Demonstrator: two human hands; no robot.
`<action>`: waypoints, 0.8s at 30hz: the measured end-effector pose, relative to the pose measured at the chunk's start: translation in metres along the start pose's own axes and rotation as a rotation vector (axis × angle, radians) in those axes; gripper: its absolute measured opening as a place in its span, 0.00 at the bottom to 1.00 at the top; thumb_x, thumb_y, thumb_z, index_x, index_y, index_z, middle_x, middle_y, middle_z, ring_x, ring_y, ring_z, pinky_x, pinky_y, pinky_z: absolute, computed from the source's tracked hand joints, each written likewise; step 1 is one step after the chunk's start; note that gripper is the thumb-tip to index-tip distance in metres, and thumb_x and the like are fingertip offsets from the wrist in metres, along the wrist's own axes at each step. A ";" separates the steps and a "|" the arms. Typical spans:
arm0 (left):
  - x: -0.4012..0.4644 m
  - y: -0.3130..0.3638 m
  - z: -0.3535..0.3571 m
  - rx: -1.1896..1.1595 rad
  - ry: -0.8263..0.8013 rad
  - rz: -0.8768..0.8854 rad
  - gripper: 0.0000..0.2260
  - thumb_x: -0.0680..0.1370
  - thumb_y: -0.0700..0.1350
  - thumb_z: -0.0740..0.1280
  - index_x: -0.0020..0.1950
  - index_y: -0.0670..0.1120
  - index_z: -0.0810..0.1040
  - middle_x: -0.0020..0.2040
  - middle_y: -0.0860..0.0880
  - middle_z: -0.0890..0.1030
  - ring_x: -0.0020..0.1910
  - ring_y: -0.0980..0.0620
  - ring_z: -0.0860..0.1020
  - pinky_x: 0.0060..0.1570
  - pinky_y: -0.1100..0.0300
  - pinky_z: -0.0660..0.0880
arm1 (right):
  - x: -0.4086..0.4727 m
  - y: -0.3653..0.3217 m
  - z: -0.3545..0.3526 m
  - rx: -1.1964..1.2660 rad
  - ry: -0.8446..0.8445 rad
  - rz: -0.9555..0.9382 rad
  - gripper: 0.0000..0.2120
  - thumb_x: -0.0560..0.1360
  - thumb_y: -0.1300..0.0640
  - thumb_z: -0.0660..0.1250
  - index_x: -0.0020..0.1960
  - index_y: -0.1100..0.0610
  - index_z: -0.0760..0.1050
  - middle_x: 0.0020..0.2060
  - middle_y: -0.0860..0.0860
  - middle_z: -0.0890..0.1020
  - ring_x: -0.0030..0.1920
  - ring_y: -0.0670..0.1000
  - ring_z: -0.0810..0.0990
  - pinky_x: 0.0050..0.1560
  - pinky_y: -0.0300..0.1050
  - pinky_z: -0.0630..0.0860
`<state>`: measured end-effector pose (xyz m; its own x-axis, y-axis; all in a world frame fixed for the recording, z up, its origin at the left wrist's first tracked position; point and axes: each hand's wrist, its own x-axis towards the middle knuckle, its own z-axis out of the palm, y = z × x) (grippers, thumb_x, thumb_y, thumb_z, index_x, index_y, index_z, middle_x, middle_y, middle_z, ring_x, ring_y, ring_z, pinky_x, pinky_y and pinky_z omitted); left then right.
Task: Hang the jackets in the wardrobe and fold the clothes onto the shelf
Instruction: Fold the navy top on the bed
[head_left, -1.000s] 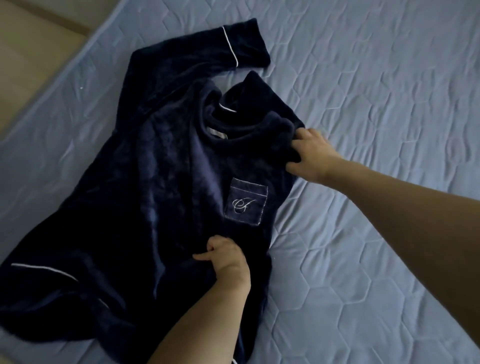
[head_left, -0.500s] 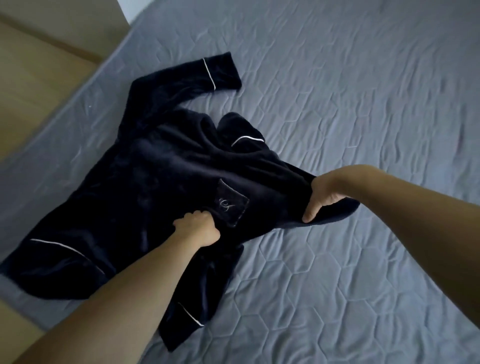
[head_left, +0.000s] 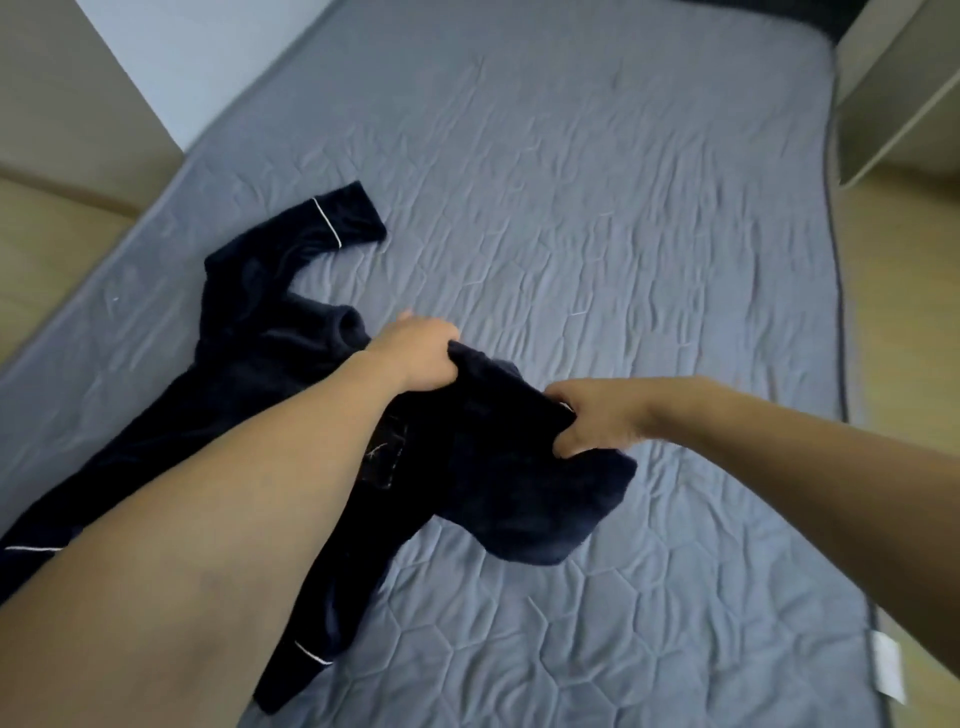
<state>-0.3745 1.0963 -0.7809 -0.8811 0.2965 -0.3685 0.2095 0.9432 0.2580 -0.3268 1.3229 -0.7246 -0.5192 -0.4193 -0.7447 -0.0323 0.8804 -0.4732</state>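
We grip the dark top (head_left: 498, 499) with both hands, left hand (head_left: 415, 358) and right hand (head_left: 597, 421) bunching its upper edge between them, likely to fold it; the rest trails on the bed (head_left: 623, 208) below our left arm.

We see a deep navy plush top (head_left: 249, 374) trimmed with thin white piping at its cuffs, a pale embroidered mark on its chest pocket (head_left: 382, 460), spread over a grey-blue bed cover (head_left: 597, 197) quilted in hexagons, beside tan wood-toned flooring (head_left: 904, 322).
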 end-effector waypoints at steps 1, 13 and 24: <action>-0.002 0.003 -0.005 0.048 0.098 0.002 0.06 0.71 0.44 0.59 0.34 0.49 0.71 0.34 0.51 0.75 0.43 0.45 0.75 0.51 0.53 0.64 | -0.008 0.006 0.001 0.135 -0.083 0.057 0.09 0.72 0.61 0.67 0.51 0.54 0.72 0.38 0.48 0.82 0.37 0.46 0.81 0.35 0.38 0.75; 0.020 0.072 0.034 0.472 0.094 -0.373 0.31 0.73 0.47 0.63 0.73 0.47 0.57 0.73 0.43 0.59 0.74 0.40 0.56 0.70 0.31 0.42 | -0.053 0.145 0.012 0.521 0.331 0.313 0.09 0.76 0.64 0.58 0.46 0.64 0.76 0.38 0.55 0.85 0.38 0.52 0.83 0.38 0.42 0.75; -0.060 0.107 0.240 -0.330 -0.550 -0.271 0.37 0.73 0.58 0.67 0.77 0.54 0.53 0.72 0.48 0.61 0.67 0.47 0.68 0.63 0.57 0.67 | 0.083 0.232 0.156 0.463 0.424 0.294 0.29 0.79 0.61 0.59 0.78 0.57 0.54 0.75 0.56 0.62 0.73 0.58 0.64 0.72 0.49 0.61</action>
<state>-0.1971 1.2158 -0.9456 -0.5233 0.1724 -0.8345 -0.2044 0.9254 0.3193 -0.2437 1.4573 -0.9695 -0.7424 0.0281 -0.6694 0.4802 0.7191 -0.5023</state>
